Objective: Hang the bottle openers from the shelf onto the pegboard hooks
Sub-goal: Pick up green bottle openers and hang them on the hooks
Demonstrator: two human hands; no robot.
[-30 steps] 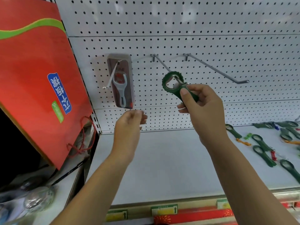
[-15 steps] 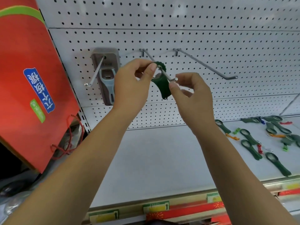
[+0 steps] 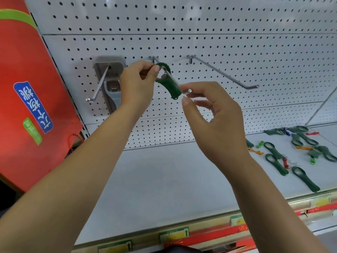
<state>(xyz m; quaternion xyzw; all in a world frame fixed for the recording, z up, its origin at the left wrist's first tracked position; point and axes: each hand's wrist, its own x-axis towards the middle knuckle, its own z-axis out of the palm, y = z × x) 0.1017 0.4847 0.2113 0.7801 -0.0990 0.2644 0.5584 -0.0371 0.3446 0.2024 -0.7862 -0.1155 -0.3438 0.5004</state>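
Head view: white shelf, pegboard wall.

The pegboard rises behind the shelf. Three hooks jut from it in a row: the left hook carries a packaged opener, the middle hook runs through a bottle opener, and the right hook is well to its right. The left hand holds that bottle opener from its left; the right hand is at the middle hook's near tip. Loose openers lie on the shelf's right part. A bag is left of the pegboard.
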